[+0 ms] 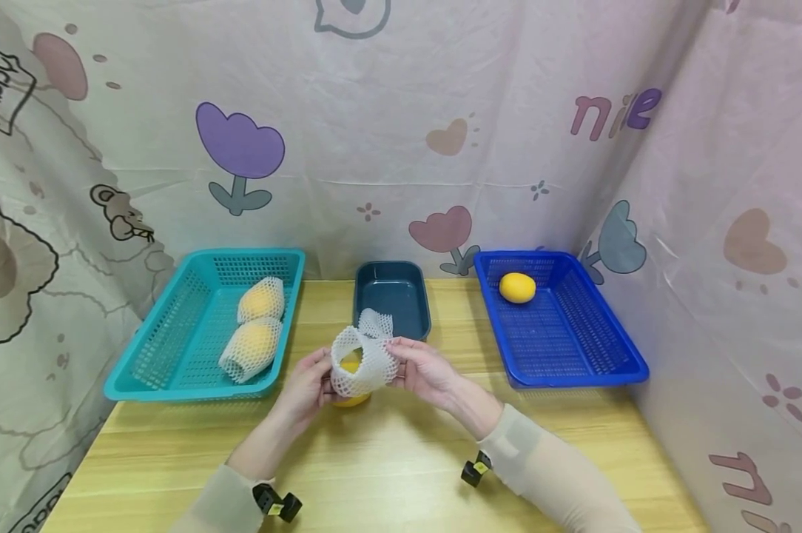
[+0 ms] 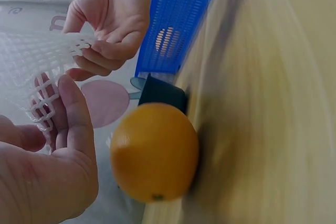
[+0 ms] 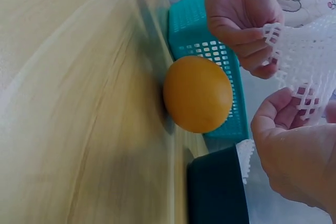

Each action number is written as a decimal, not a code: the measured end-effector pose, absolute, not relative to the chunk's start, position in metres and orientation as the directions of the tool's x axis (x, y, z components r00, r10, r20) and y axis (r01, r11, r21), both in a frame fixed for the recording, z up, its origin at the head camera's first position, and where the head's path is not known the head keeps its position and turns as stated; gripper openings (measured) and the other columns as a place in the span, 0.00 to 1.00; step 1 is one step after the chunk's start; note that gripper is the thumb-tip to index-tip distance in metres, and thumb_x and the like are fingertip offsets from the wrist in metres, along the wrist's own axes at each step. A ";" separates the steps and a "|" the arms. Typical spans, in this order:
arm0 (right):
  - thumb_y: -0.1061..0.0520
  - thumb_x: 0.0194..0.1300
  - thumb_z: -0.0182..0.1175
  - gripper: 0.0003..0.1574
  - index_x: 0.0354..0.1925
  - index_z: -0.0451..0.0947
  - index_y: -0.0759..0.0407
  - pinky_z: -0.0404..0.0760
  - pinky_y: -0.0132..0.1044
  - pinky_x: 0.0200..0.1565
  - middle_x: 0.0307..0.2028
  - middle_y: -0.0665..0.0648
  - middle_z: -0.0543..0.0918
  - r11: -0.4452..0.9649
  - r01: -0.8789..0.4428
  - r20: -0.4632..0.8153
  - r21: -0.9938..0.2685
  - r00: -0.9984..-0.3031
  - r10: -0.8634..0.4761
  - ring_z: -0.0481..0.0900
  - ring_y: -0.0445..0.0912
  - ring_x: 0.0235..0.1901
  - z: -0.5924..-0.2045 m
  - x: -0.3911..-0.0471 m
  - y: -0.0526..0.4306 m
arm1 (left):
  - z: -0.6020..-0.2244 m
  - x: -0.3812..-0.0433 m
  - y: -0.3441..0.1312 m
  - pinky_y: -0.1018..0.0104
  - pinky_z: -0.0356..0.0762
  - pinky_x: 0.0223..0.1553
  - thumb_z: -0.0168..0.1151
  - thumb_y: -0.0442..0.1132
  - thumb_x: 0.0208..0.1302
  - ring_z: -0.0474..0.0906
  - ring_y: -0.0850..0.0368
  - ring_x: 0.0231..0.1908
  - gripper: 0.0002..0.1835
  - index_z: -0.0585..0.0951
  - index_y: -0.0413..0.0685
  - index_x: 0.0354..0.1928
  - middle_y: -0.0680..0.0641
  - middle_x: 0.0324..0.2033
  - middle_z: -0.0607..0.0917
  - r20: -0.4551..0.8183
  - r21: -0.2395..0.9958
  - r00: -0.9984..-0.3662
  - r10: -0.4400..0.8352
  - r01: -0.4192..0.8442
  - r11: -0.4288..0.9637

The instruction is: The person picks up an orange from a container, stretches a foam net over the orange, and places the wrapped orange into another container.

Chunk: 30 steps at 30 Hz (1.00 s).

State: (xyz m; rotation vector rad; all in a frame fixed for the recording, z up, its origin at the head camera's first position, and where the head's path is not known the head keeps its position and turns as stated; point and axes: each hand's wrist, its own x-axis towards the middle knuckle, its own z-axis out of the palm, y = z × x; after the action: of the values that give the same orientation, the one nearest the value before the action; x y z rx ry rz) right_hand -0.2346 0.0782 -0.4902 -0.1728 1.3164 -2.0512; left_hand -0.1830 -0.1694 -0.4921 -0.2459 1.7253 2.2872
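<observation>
My left hand (image 1: 311, 383) and right hand (image 1: 429, 374) hold a white foam net sleeve (image 1: 377, 366) between them, one at each side, pinching its edge with thumb and fingers. The sleeve's mouth is spread into a round opening. Below it, an orange (image 1: 353, 400) sits on the table, mostly hidden by the sleeve in the head view. Both wrist views show the orange (image 2: 155, 153) whole and bare, with the hands and the net (image 3: 307, 51) raised above it. A small dark teal tray (image 1: 408, 296) stands just behind, with another white net (image 1: 376, 322) at its front.
At the left, a turquoise basket (image 1: 194, 340) contains two net-wrapped fruits (image 1: 253, 348). A blue basket (image 1: 574, 333) on the right holds one bare yellow-orange fruit (image 1: 517, 287). A patterned curtain (image 1: 348, 148) hangs behind and beside the wooden table (image 1: 388, 474).
</observation>
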 end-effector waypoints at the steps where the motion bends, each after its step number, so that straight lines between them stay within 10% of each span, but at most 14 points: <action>1: 0.58 0.88 0.52 0.14 0.47 0.84 0.47 0.86 0.36 0.51 0.43 0.43 0.92 -0.247 0.474 -0.244 -0.845 -0.753 -0.611 0.89 0.40 0.43 -0.491 -0.234 0.077 | -0.493 -0.181 -0.172 0.63 0.93 0.38 0.45 0.39 0.91 0.92 0.61 0.32 0.13 0.80 0.45 0.53 0.52 0.35 0.92 -0.300 0.917 -0.949 0.093 -0.314 -0.247; 30: 0.61 0.82 0.61 0.10 0.41 0.85 0.50 0.86 0.34 0.47 0.39 0.46 0.92 -0.155 0.483 -0.339 -0.862 -0.776 -0.532 0.89 0.40 0.38 -0.521 -0.235 0.057 | -0.510 -0.163 -0.198 0.64 0.92 0.43 0.56 0.43 0.89 0.90 0.58 0.38 0.10 0.81 0.43 0.54 0.51 0.42 0.89 -0.391 0.916 -0.920 0.008 -0.390 -0.094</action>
State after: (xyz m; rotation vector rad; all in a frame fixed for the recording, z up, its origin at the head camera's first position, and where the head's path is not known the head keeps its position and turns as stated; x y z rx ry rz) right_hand -0.2354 0.0573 -0.5209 -0.0580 1.4551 -1.9829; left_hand -0.1635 -0.1980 -0.5095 -0.4189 1.9062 2.0992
